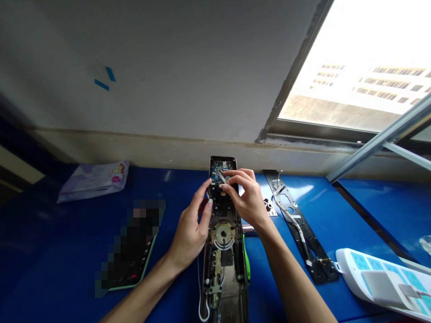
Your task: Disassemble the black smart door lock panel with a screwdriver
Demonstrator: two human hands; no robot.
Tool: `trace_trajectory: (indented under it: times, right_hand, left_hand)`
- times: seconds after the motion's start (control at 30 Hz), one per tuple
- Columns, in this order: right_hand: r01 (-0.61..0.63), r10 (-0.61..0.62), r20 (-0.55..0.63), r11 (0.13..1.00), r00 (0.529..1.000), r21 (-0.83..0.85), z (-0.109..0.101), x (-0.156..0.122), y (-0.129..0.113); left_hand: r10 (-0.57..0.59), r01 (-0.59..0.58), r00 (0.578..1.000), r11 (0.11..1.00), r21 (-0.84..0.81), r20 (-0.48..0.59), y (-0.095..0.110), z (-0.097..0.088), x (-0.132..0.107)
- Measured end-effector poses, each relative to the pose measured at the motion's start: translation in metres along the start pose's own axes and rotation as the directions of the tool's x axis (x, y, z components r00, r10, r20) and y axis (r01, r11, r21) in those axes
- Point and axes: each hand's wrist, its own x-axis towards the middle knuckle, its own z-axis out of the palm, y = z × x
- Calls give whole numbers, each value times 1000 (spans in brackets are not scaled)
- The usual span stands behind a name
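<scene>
A long dark casing (232,287), which looks like an opened door lock body, lies lengthwise before me with its inside facing up. At its far end sits a blue circuit board (215,169); a round metal disc (222,233) is at the middle. My right hand (247,193) is closed in a pinch on a thin whitish strip (222,176) over the board; cable or tool, I cannot tell. My left hand (193,220) curls at the casing's left edge, thumb and forefinger against it. A white wire (199,287) loops up from below and passes into that hand.
On the right lie a black perforated plate (305,233) with a taped cable, a small metal plate (270,207) and a white power strip (357,287). A green-handled object (247,260) touches the casing's right side. Leftward are a phone (134,251) and a lilac packet (92,179).
</scene>
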Motion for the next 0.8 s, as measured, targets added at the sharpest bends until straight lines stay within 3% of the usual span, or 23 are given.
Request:
trace_trajectory:
  times: [0.23, 0.47, 0.8]
  right_hand:
    - [12, -12, 10, 1000, 1000, -2, -5, 1, -4]
    - [-66, 50, -174, 994, 983, -87, 3, 9, 6]
    - [-168, 153, -211, 984, 965, -52, 15, 9, 15]
  left_hand:
    - [-7, 7, 1000, 1000, -22, 6, 0, 0, 1]
    - [9, -9, 1000, 1000, -21, 1, -1, 1, 0]
    - [27, -27, 1000, 1000, 2, -3, -1, 1, 0]
